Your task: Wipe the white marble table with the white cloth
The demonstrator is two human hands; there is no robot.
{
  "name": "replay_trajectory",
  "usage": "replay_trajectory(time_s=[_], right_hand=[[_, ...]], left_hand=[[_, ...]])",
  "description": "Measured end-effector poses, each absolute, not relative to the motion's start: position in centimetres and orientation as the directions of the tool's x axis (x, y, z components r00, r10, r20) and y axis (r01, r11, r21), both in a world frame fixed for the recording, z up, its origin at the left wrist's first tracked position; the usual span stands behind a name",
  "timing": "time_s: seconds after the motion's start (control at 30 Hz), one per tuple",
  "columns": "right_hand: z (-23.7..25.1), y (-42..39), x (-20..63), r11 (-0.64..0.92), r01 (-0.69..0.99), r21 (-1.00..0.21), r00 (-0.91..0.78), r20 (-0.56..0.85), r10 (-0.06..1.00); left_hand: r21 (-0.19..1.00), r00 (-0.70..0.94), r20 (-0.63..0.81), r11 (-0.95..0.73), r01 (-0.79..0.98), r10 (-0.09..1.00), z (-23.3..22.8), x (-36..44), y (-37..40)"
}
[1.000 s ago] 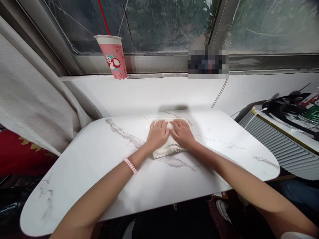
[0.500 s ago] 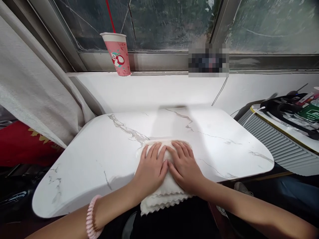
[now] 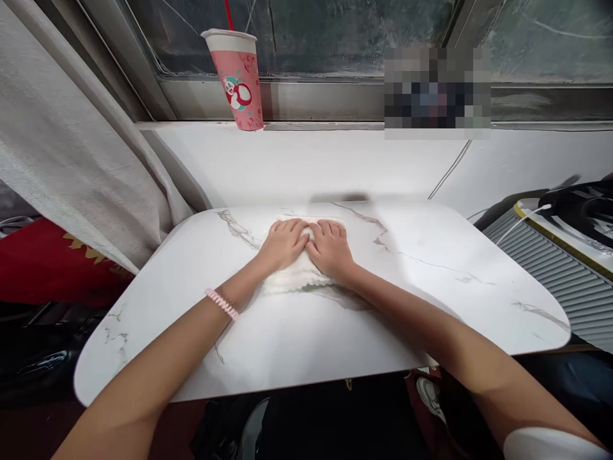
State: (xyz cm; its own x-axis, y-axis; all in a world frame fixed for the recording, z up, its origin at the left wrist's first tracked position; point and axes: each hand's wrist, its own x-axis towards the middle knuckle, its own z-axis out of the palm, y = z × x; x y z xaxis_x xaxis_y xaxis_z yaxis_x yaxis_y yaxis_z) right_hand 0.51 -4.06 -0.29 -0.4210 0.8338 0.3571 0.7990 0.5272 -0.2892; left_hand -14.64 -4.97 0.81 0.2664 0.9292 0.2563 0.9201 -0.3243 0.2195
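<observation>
A folded white cloth with a scalloped edge lies on the white marble-patterned table, near its far side. Both palms press down on it. My left hand covers the cloth's left part, and my right hand covers its right part. The fingers lie over the cloth towards its far edge, slightly bent, with the thumbs nearly meeting in the middle. Neither hand is closed around the cloth. A pink coiled band circles my left wrist.
On the window ledge stands a pink paper cup with a red straw. A blurred-out patch covers something further right. A grey curtain hangs at the left. A ribbed white unit with cables on top stands at the right.
Both hands have slid the cloth forward, from the table's near edge towards the wall. The arms are stretched further out, and the camera view has shifted a little.
</observation>
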Motion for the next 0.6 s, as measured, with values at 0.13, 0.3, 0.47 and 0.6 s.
replay_trajectory(time_s=[0.13,0.3,0.47,0.6], right_hand=[[-0.3,-0.8,-1.5,0.506,0.801,-0.319,-0.382,0.379,0.843],[-0.4,2.5,-3.4,0.483,0.815,-0.320,-0.359,0.376,0.855],[-0.5,5.3,-4.7,0.502,0.810,-0.302,-0.388,0.364,0.847],[-0.5,7.0,-5.4,0.528,0.797,-0.294,-0.428,0.343,0.836]], left_hand=[[0.262,0.246,0.279,-0.320,0.911,0.928,0.6,-16.5,-1.0],[0.301,0.208,0.283,-0.293,0.908,0.936,0.6,-18.1,2.4],[0.306,0.178,0.312,-0.276,0.911,0.933,0.8,-19.4,4.4],[0.307,0.120,0.301,-0.215,0.927,0.946,0.9,-20.1,5.3]])
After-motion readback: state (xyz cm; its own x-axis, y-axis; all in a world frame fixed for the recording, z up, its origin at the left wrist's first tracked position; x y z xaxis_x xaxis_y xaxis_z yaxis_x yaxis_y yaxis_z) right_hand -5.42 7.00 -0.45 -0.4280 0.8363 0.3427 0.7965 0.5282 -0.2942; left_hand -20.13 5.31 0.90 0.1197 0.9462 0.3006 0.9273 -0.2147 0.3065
